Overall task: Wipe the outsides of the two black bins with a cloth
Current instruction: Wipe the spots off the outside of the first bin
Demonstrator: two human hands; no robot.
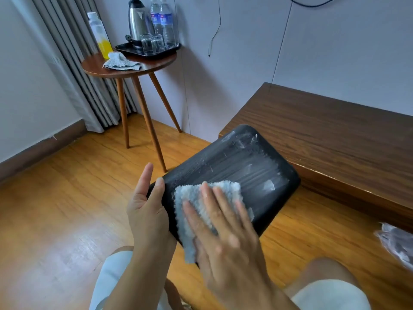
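Bin: black bin (232, 166) held tipped over in front of the person, above the floor, a broad outer face turned up toward the camera; likely so the cloth can reach it flat.
Left hand: left hand (146, 206) grips the bin's near left edge, thumb on the upper face, fingers reaching past the edge; it seems to steady the bin against the wiping.
Right hand: right hand (223, 227) lies flat, fingers straight and spread, pressing the pale blue cloth (201, 198) onto the near part of that face.
Progress: whitish streaks and smears show on the far part of the face; judged mid-wipe on this bin.
Second bin: not in view.
Floor: glossy wood floor (67, 198).
Furniture: dark wooden bench (335, 135) at right, against the wall.
Side table: round three-legged table (134, 68) with a second cloth (120, 61), a black tray (165, 51) carrying an electric kettle (137, 21), glasses and two water bottles, and a bottle with yellow liquid (99, 34).
Backdrop: grey curtain (73, 52) at left.
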